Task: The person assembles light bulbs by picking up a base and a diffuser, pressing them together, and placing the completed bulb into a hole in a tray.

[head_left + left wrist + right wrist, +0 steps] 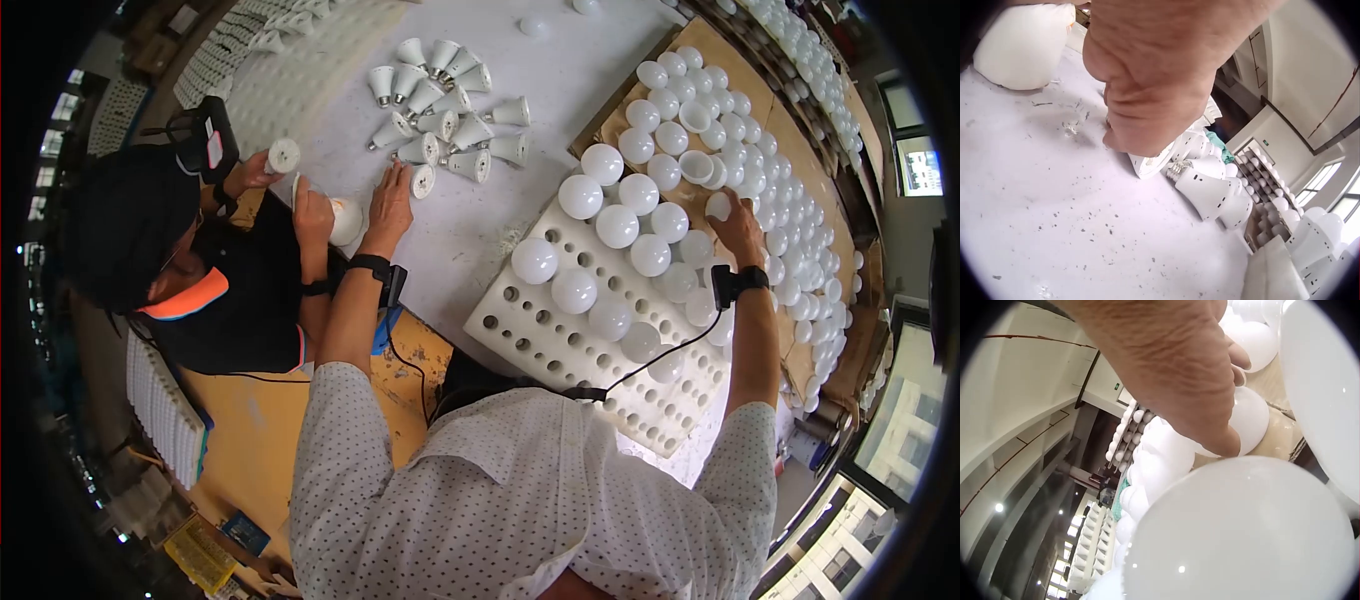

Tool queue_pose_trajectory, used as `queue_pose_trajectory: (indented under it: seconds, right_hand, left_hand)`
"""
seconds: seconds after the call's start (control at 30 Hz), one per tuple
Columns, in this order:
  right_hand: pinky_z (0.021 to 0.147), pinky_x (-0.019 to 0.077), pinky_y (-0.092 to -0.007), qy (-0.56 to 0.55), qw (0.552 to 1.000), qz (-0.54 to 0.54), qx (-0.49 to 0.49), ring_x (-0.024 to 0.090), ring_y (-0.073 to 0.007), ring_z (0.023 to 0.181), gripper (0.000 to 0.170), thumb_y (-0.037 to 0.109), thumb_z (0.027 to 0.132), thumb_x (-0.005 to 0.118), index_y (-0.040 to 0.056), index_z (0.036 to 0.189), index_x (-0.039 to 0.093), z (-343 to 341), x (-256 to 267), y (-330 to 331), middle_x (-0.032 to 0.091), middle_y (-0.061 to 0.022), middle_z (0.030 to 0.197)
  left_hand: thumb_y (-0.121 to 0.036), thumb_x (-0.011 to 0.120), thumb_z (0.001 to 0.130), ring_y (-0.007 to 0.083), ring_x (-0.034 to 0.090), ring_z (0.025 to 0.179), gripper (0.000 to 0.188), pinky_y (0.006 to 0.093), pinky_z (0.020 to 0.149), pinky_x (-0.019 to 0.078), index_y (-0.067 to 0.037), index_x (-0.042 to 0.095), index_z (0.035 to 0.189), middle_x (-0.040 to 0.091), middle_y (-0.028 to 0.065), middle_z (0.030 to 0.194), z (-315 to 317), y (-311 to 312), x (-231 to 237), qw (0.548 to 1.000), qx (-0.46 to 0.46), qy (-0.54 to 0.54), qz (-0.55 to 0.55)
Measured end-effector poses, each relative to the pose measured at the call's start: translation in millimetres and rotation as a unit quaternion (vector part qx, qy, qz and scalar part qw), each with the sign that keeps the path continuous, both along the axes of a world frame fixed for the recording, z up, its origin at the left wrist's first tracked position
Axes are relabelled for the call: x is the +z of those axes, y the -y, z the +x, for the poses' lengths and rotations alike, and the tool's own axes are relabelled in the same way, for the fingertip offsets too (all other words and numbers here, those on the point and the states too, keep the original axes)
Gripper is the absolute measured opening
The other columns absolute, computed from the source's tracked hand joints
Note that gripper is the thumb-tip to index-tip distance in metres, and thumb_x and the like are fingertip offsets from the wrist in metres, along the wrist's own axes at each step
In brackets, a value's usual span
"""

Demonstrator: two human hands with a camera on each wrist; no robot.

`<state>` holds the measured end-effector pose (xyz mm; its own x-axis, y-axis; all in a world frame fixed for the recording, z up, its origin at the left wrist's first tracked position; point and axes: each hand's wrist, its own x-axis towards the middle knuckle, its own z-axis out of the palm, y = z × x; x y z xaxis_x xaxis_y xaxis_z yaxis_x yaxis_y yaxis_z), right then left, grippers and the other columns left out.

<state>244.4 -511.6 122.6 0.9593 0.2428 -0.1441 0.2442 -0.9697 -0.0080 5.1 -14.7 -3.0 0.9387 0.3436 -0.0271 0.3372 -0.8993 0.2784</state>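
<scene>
One white dome (1252, 419), rounded, partly hidden, surface prob. smooth.

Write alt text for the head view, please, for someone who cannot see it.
A person's right grip holds a white bulb cover among others on cardboard; the left grip is at a pile of bulb bases. A foam tray bearing covers lies between; another person holds a base.

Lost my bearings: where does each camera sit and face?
Head: on the head, facing forward and down over white table; shows left hand, right hand, dotted white shirt.
Left wrist: worn there, facing its hand and white tapered bulb bases.
Right wrist: worn there, facing its hand and white round bulb covers.
Head and left wrist share the bases.
</scene>
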Motion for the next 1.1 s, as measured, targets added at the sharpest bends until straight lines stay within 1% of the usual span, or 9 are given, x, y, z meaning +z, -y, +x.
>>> queue_pose_trajectory:
  seconds: [0.1, 0.27, 0.37, 0.47, 0.53, 0.6, 0.63, 0.73, 1.1]
  right_hand:
    - [0.08, 0.0466, -0.044, 0.015, 0.999, 0.031, -0.007, 0.056, -0.0347, 0.098, 0.063, 0.032, 0.066, 0.071, 0.0148, 0.12, 0.044, 1, -3, 3, 0.053, -0.0175, 0.11]
    - [0.079, 0.0487, -0.0401, 0.141, 0.972, 0.182, -0.046, 0.058, -0.0329, 0.095, 0.064, 0.03, 0.071, 0.07, 0.0114, 0.125, 0.04, -21, 14, 34, 0.054, -0.0183, 0.109]
    - [0.076, 0.0528, -0.0328, -0.084, 0.719, 0.671, -0.162, 0.059, -0.0277, 0.094, 0.059, 0.012, 0.08, 0.062, 0.0058, 0.129, 0.03, -55, 24, 57, 0.052, -0.0137, 0.107]
    - [0.075, 0.0531, -0.0334, -0.112, 0.62, 0.77, -0.096, 0.06, -0.0288, 0.093, 0.063, 0.01, 0.079, 0.061, 0.0067, 0.131, 0.026, -109, 36, 59, 0.051, -0.0147, 0.108]
    - [0.07, 0.0527, -0.0305, -0.141, 0.652, 0.742, -0.072, 0.06, -0.0277, 0.093, 0.07, 0.011, 0.075, 0.065, 0.0072, 0.132, 0.026, -149, 54, 50, 0.052, -0.0137, 0.11]
    - [0.067, 0.0513, -0.0277, -0.181, 0.666, 0.723, -0.027, 0.06, -0.0251, 0.092, 0.077, 0.02, 0.069, 0.073, 0.0071, 0.131, 0.028, -176, 47, 51, 0.053, -0.013, 0.11]
    - [0.065, 0.0502, -0.0268, -0.199, 0.66, 0.724, -0.028, 0.06, -0.0224, 0.091, 0.082, 0.029, 0.062, 0.079, 0.0072, 0.126, 0.033, -189, 43, 49, 0.054, -0.0129, 0.109]
    - [0.064, 0.0498, -0.0271, -0.24, 0.58, 0.778, -0.029, 0.06, -0.0213, 0.088, 0.08, 0.029, 0.058, 0.08, 0.0085, 0.121, 0.035, -222, 40, 22, 0.052, -0.0135, 0.112]
    - [0.064, 0.0481, -0.0266, -0.362, 0.386, 0.848, -0.011, 0.057, -0.0194, 0.086, 0.075, 0.026, 0.065, 0.076, 0.0102, 0.125, 0.034, -283, 44, -12, 0.05, -0.0137, 0.113]
  left_hand:
    - [0.007, 0.049, 0.074, 0.0342, 0.042, 0.117, 0.035, 0.0421, 0.093, 0.0358, 0.003, 0.041, 0.108, 0.043, 0.0247, 0.125, 7, -3, -7, 0.993, -0.044, 0.081, 0.068]
    - [-0.001, 0.064, 0.068, 0.0377, 0.052, 0.1, 0.045, 0.0432, 0.087, 0.0392, 0.0, 0.043, 0.107, 0.054, 0.0248, 0.104, 10, 12, 14, 0.996, -0.078, -0.026, 0.037]
    - [-0.005, 0.067, 0.069, 0.0377, 0.054, 0.097, 0.046, 0.0436, 0.082, 0.0422, -0.001, 0.044, 0.109, 0.057, 0.0234, 0.101, 6, 19, 6, 0.999, -0.027, -0.03, -0.006]
    - [-0.01, 0.066, 0.071, 0.0335, 0.057, 0.093, 0.046, 0.0413, 0.076, 0.0459, -0.001, 0.045, 0.111, 0.058, 0.0217, 0.103, -4, 40, 24, 0.991, 0.083, -0.016, -0.103]
    - [-0.013, 0.066, 0.072, 0.0298, 0.059, 0.091, 0.046, 0.0388, 0.072, 0.048, 0.0, 0.046, 0.112, 0.058, 0.021, 0.105, -13, 56, 45, 0.981, 0.12, 0.008, -0.151]
    - [-0.013, 0.065, 0.072, 0.0226, 0.061, 0.085, 0.045, 0.0317, 0.069, 0.0495, 0.003, 0.047, 0.111, 0.058, 0.0187, 0.108, -32, 69, 60, 0.842, 0.088, 0.096, -0.523]
    - [-0.013, 0.065, 0.072, 0.0226, 0.061, 0.085, 0.045, 0.0317, 0.069, 0.0495, 0.003, 0.047, 0.111, 0.058, 0.0187, 0.108, -42, 86, 80, 0.844, 0.088, 0.094, -0.521]
    - [-0.007, 0.059, 0.074, 0.0147, 0.06, 0.071, 0.047, 0.0245, 0.056, 0.047, 0.006, 0.045, 0.117, 0.06, 0.017, 0.105, -59, 153, 140, 0.597, -0.06, 0.059, -0.798]
    - [-0.016, 0.068, 0.076, 0.0079, 0.056, 0.058, 0.043, 0.0165, 0.04, 0.0406, 0.005, 0.05, 0.11, 0.062, 0.0171, 0.098, -81, 283, 178, 0.523, -0.214, -0.135, -0.814]
